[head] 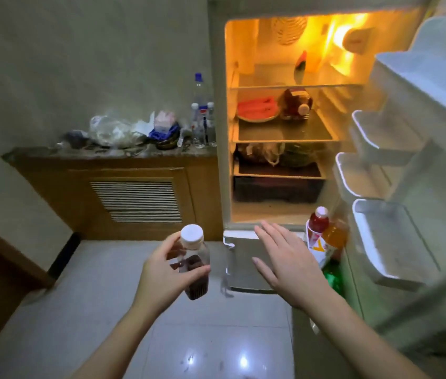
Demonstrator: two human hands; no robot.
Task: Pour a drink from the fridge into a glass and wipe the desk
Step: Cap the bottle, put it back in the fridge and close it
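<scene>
Both forearms reach in from six o'clock, nearest of all, and they split the work. At about seven o'clock of centre the left hand (161, 272) has its fingers clamped round the waist of a small clear bottle (194, 265), thumb in front, holding it nearly upright over the floor with its white cap on; it looks roughly half full of a dark drink, so I judge this to be the drink fetched for pouring, gripped low so the neck stays free. The right hand (284, 263), at five o'clock, is empty, palm down, fingers straight and slightly apart, hovering just ahead of the fridge's lower door; that flat pose suggests it is free to push the door shut, though nothing yet touches it. Largest thing in view, the fridge (279, 119) fills twelve to three o'clock, lit yellow inside, glass shelves carrying a plate of red slices and a capped brown jar. Its open door (418, 149) swings out at two to four o'clock, upper racks bare, with red, orange and green bottles (325, 236) crowded in the lowest rack. At ten o'clock a wooden cabinet with a louvred panel (134, 201) carries plastic bags, cloths and clear water bottles. Glossy pale floor tiles (210, 346) mirror two ceiling lights. No glass or desk shows anywhere.
</scene>
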